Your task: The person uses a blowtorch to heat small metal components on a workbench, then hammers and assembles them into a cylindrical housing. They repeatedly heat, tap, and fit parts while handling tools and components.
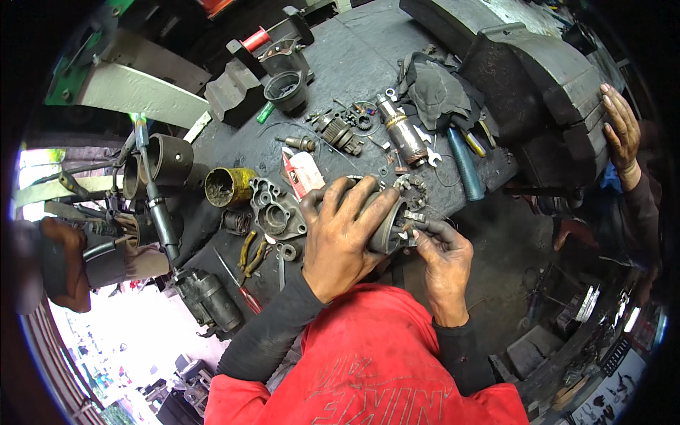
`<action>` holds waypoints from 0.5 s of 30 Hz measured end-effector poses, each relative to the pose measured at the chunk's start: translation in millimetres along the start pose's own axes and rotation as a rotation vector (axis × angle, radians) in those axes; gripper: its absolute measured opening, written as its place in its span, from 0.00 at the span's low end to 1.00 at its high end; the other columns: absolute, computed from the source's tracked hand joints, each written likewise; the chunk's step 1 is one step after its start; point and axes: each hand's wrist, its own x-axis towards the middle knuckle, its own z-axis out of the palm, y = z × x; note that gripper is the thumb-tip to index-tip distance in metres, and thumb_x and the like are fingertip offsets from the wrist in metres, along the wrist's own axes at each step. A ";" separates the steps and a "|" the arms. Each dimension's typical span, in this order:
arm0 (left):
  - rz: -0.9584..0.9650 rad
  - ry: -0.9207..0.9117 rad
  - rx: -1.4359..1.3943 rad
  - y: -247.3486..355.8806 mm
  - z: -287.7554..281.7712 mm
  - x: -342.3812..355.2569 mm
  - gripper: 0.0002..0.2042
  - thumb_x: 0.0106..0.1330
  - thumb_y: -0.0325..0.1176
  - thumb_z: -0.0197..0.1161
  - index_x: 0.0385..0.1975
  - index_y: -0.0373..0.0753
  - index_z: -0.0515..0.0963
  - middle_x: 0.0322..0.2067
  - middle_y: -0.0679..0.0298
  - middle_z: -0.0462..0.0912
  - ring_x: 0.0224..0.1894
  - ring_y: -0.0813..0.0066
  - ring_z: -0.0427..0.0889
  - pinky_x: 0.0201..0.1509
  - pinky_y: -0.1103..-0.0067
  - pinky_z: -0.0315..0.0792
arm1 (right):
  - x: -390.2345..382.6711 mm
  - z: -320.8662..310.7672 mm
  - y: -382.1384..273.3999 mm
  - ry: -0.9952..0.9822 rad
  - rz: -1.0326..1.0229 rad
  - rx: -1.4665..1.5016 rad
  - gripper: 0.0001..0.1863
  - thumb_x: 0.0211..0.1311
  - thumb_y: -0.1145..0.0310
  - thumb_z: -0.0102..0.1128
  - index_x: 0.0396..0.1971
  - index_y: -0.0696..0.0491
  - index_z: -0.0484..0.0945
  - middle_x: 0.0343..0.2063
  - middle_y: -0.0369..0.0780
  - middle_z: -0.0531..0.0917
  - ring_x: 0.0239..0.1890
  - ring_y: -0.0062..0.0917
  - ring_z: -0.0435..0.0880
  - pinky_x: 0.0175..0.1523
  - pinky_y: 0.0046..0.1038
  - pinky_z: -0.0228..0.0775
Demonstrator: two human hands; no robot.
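My left hand (343, 237) is wrapped over a short metal cylinder housing (386, 230), holding it on its side at the bench's near edge. At the cylinder's right end, my right hand (445, 258) has thumb and fingers pinched around a small part. My fingers hide most of that part, so its kind does not show. Just left of my left hand lies a cast-metal end housing (276, 214) with a round bore. A red and white packet (304, 173) sits beyond my left knuckles. Farther back are a motor armature (404, 134) and a gear assembly (340, 133).
A yellow can (228, 186), yellow-handled pliers (252, 253), a red-handled screwdriver (248, 297) and a dark motor (209, 301) are at left. A large metal vise (538, 99) stands at right, with another person's hand (620, 127) on it. A dark cloth (439, 92) lies behind.
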 end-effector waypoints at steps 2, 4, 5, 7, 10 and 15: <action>-0.003 -0.011 -0.007 -0.9 0.6 1.1 0.47 0.41 0.47 0.84 0.69 0.55 0.76 0.66 0.62 0.74 0.69 0.54 0.69 0.69 0.52 0.54 | 2.1 -1.8 -2.8 -0.050 -0.082 -0.006 0.09 0.67 0.81 0.69 0.45 0.64 0.87 0.37 0.39 0.89 0.35 0.14 0.83 0.41 0.18 0.77; 0.004 -0.002 0.000 -2.5 1.5 3.4 0.47 0.39 0.45 0.85 0.69 0.55 0.76 0.66 0.63 0.74 0.69 0.54 0.69 0.69 0.52 0.54 | 8.7 -2.9 -7.0 -0.093 -0.212 -0.110 0.09 0.66 0.82 0.69 0.45 0.63 0.87 0.37 0.39 0.89 0.34 0.15 0.84 0.41 0.19 0.77; 0.003 -0.001 -0.001 -2.2 1.4 3.4 0.47 0.38 0.44 0.85 0.68 0.55 0.76 0.66 0.63 0.74 0.69 0.54 0.69 0.69 0.52 0.54 | 10.9 -3.9 -10.0 -0.115 -0.229 -0.135 0.09 0.66 0.82 0.69 0.45 0.63 0.88 0.37 0.38 0.89 0.34 0.15 0.84 0.41 0.19 0.77; 0.001 0.002 0.001 -2.6 1.7 4.5 0.47 0.37 0.43 0.85 0.68 0.55 0.77 0.66 0.63 0.74 0.69 0.54 0.69 0.69 0.52 0.54 | 16.8 -6.4 -15.3 -0.160 -0.263 -0.183 0.09 0.66 0.82 0.69 0.44 0.63 0.88 0.37 0.38 0.89 0.33 0.16 0.85 0.41 0.19 0.78; -0.002 0.008 0.000 -2.0 1.8 5.0 0.47 0.37 0.42 0.84 0.67 0.54 0.77 0.66 0.63 0.74 0.69 0.54 0.68 0.69 0.52 0.54 | 23.1 -12.2 -20.5 -0.247 -0.106 -0.153 0.09 0.65 0.82 0.69 0.45 0.63 0.88 0.37 0.39 0.90 0.34 0.17 0.86 0.40 0.20 0.79; -0.005 -0.006 0.015 -2.1 0.7 4.9 0.43 0.40 0.42 0.82 0.66 0.53 0.78 0.66 0.64 0.74 0.69 0.55 0.68 0.69 0.51 0.54 | 27.6 -15.6 -21.0 -0.289 0.022 -0.071 0.14 0.70 0.80 0.65 0.54 0.62 0.85 0.39 0.39 0.90 0.33 0.18 0.86 0.37 0.22 0.80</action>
